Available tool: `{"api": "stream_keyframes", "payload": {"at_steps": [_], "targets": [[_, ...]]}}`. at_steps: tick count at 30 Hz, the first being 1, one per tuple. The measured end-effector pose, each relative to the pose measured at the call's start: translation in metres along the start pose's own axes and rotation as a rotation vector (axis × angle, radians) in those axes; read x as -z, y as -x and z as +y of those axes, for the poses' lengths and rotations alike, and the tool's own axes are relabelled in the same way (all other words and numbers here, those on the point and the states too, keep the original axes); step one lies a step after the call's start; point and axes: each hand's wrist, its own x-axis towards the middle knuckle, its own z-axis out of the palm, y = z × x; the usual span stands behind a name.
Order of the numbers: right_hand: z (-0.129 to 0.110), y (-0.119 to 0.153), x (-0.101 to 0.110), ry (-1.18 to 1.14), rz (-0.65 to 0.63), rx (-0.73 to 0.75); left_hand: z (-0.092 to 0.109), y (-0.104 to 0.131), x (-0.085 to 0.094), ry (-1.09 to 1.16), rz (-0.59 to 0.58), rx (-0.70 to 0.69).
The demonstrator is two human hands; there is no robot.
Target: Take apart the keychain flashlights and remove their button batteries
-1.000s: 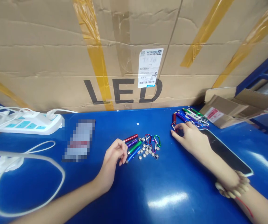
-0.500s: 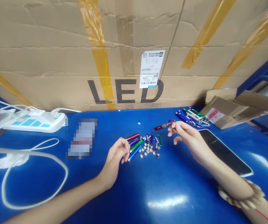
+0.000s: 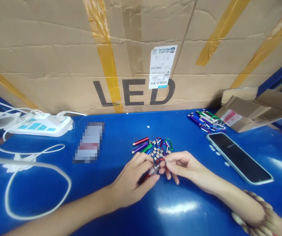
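A red metal tube with a silver end [image 3: 153,170] is between my two hands, low over the blue table. My left hand [image 3: 137,178] has its fingers wrapped round the tube's body. The fingers of my right hand [image 3: 180,165] pinch the red carabiner [image 3: 160,160] at the tube's end. Just beyond them lie a red tube [image 3: 140,141], a purple tube [image 3: 139,148], a green tube [image 3: 147,148] and a blue one partly hidden by my left hand. Several silver button cells [image 3: 157,152] and a green carabiner [image 3: 169,143] with other coloured ones are beside the tubes.
More coloured tubes with carabiners [image 3: 205,120] lie near an open cardboard box [image 3: 245,113]. A phone [image 3: 240,157] is at right, a pixelated object [image 3: 89,142] at left. A power strip [image 3: 42,126] and white cables occupy the far left. A large carton [image 3: 69,59] stands behind.
My right hand has brought the red tube with its carabiner from the right down to the middle. My left hand has moved right and closed on the tube. The view has shifted slightly.
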Motion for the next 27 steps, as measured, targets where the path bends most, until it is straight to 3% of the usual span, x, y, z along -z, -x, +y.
{"api": "stream_keyframes", "payload": {"at_steps": [4,11,15,21,27], "targets": [[0.0038,-0.0036,0.0023,-0.024,0.121,-0.035,-0.0006,-0.0015,0.0009,0.05,0.102,0.069],[0.0032,-0.0051,0.0013,0.036,0.247,-0.017,-0.0032,-0.0022,-0.0007,0.051,0.154,0.184],[0.0034,-0.004,0.0023,0.158,0.223,0.002,-0.0058,0.0016,-0.0029,0.042,0.203,0.183],[0.0051,-0.0019,0.0012,0.254,0.126,-0.02,-0.0055,0.0024,-0.0024,-0.066,0.207,0.031],[0.006,-0.0035,-0.0003,0.415,0.149,0.038,-0.0059,0.0017,-0.005,-0.075,0.239,0.158]]}}
